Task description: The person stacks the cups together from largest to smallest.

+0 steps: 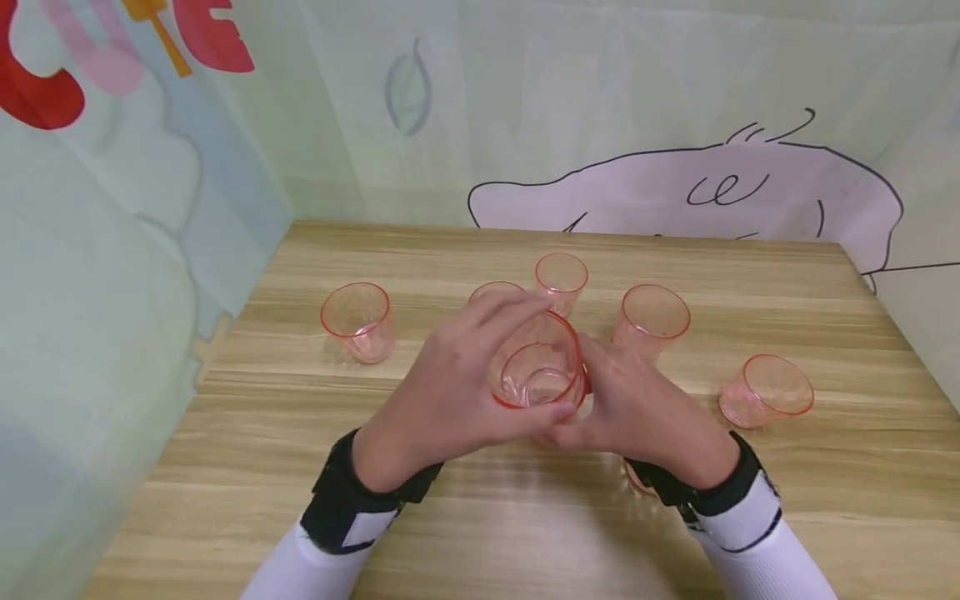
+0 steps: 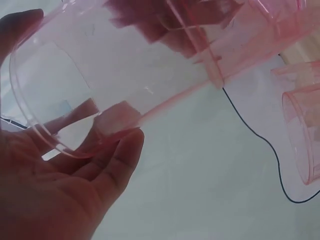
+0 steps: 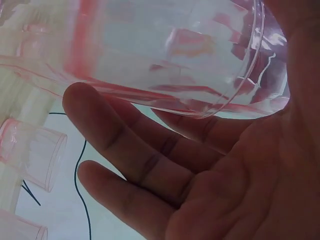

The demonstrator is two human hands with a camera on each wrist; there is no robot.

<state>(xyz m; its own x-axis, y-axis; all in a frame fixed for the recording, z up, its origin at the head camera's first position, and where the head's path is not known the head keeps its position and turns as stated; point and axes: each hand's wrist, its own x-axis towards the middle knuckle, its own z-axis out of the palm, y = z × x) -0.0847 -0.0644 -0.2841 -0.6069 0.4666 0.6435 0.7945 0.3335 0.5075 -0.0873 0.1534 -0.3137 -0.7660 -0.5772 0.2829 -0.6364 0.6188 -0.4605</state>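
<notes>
Both hands hold clear pink plastic cups above the middle of the table. My left hand (image 1: 453, 379) grips the upper cup (image 1: 531, 337) near its rim, thumb across the near side and fingers over the far side. In the left wrist view, this cup (image 2: 150, 65) runs into a second rim, one cup partly inside another. On the other side, my right hand (image 1: 648, 408) holds the lower cup, mostly hidden in the head view. The right wrist view shows that cup (image 3: 135, 65) lying against the palm and fingers.
More pink cups stand on the wooden table (image 1: 247, 467): one at left (image 1: 367, 337), one at back (image 1: 562, 275), one at back right (image 1: 651, 321), one at far right (image 1: 761, 396). Another cup (image 1: 495, 287) is partly behind the left hand; one (image 1: 637, 479) shows under the right wrist.
</notes>
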